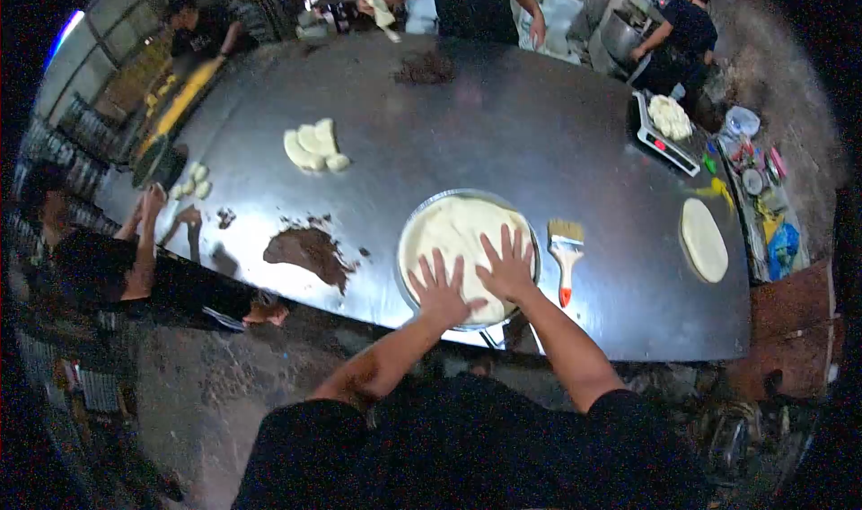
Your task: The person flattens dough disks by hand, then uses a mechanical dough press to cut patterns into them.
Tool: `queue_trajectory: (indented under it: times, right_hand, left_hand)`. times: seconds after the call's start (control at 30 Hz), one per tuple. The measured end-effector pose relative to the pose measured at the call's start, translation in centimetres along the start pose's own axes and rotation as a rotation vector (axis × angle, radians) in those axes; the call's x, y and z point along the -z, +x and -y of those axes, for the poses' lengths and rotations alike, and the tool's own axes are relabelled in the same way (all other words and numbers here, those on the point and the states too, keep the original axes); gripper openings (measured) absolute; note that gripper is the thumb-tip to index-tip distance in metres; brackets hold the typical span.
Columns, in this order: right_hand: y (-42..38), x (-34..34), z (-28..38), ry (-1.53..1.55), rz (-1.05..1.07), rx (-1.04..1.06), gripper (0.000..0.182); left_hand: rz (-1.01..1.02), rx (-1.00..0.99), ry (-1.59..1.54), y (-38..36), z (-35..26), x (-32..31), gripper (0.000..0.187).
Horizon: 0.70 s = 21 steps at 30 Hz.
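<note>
A round metal pan holds a flat layer of pale dough that reaches close to its rim. On the dough's left part lies my left hand, palm down with fingers spread. My right hand rests on the right part, its fingers also stretched out. Both palms touch the dough, and neither hand grips anything. Just right of the pan, a wide brush with a white handle and red tip lies on the metal table.
Dough pieces lie at the table's left middle, near a dark brown smear. An oval dough piece lies at right. A scale carries a dough lump. Several people stand around the table, one person's forearm over the left edge.
</note>
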State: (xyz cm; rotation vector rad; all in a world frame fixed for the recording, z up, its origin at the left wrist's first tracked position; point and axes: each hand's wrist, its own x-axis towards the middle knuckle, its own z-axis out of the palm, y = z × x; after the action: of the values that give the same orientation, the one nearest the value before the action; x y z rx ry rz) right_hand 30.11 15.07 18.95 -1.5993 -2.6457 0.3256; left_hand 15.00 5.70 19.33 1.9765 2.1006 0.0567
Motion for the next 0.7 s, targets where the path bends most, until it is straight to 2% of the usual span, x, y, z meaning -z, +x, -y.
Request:
queue_trajectory:
  times: [0.07,0.1,0.13,0.17,0.2,0.23,0.3,0.33,0.47,0.6,0.63,0.7]
  right_hand:
    - [1.2,1.5,-0.9,0.024,0.159,0.025,0.071]
    - [3.4,2.3,-2.5,0.032,0.145,0.028,0.071]
    - [6.7,2.7,-4.5,0.171,0.425,-0.052,0.071]
    - [6.1,4.4,-3.9,0.304,0.304,-0.115,0.071]
    - [5.4,6.0,-3.3,0.441,0.177,-0.161,0.071]
    - [4.6,4.0,-3.0,0.448,0.163,-0.147,0.071]
    - [3.7,-1.2,-3.0,-0.028,-0.292,0.177,0.069]
    - [3.6,-0.9,-2.3,0.021,-0.272,0.114,0.073]
    - [3.9,-0.9,-1.8,0.063,-0.254,0.075,0.074]
    - [4.6,-0.2,-2.5,0.17,-0.21,0.135,0.074]
    - [5.6,0.3,-3.4,0.176,-0.216,0.104,0.074]
    - [7.3,1.8,-4.7,0.262,0.104,0.294,0.072]
  left_hand:
    - [0.025,0.023,-0.004,1.4,1.3,1.3,0.104]
    - [0.301,-0.094,-0.124,2.9,3.2,2.7,0.108]
    - [0.584,-0.207,-0.243,4.1,4.5,4.0,0.113]
    - [0.516,-0.214,0.098,5.1,5.0,4.9,0.12]
    - [0.308,-0.309,0.229,4.0,5.8,5.2,0.12]
    - [0.088,-0.403,0.365,2.8,6.5,5.4,0.12]
    - [0.067,-0.373,0.219,3.3,7.8,2.0,0.126]
    - [0.098,-0.318,0.228,3.5,7.4,1.2,0.133]
    - [0.139,-0.219,0.209,4.1,6.1,1.1,0.144]
    - [0.194,-0.127,0.177,4.2,5.1,1.1,0.146]
    - [0.204,-0.155,0.188,3.9,4.6,0.8,0.146]
    - [0.209,-0.003,0.082,3.2,3.4,0.1,0.145]
